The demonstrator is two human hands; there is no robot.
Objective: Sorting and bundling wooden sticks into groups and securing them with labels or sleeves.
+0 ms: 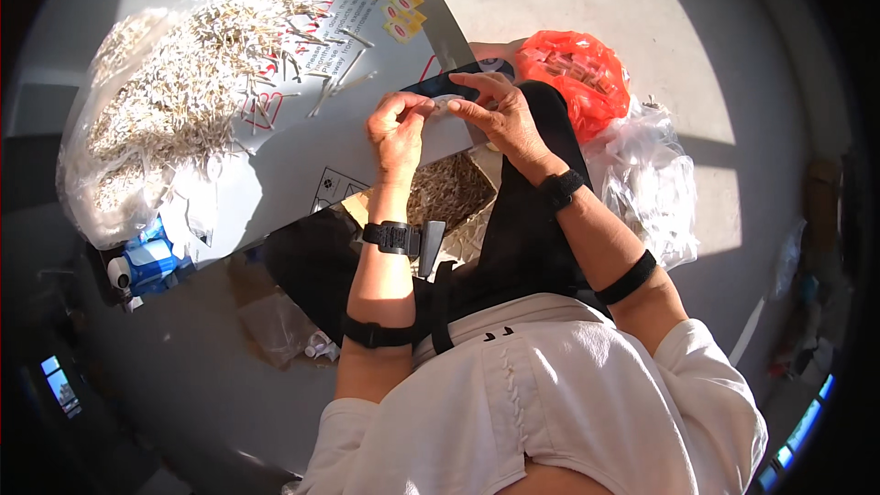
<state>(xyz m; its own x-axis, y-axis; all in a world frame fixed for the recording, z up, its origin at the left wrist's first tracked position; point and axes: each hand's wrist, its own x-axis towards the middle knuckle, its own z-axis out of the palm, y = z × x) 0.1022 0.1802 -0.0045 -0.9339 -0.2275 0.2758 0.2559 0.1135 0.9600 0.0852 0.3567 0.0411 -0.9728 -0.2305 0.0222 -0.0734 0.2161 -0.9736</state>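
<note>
My left hand (400,133) is closed in a pinch, thumb against forefinger, on a small, whitish, see-through plastic piece (443,102). From the other side my right hand (505,122) meets the same piece with its thumb tip, its forefinger lifted away; its other fingertips are partly hidden. Both hands are above my lap. Below them, between my legs, sits an open cardboard box (477,185) with many thin, light-coloured sticks inside. A big heap of similar short white and tan sticks (174,82), like cotton swabs, spills from a clear bag onto the table at the left.
Small yellow cards (403,16) lie at the far side of the grey table (284,179). A red plastic bag (600,110) with pinkish packs stands at the right, above a heap of clear plastic bags (646,179). A blue-and-white container (147,261) is by the table's near left corner.
</note>
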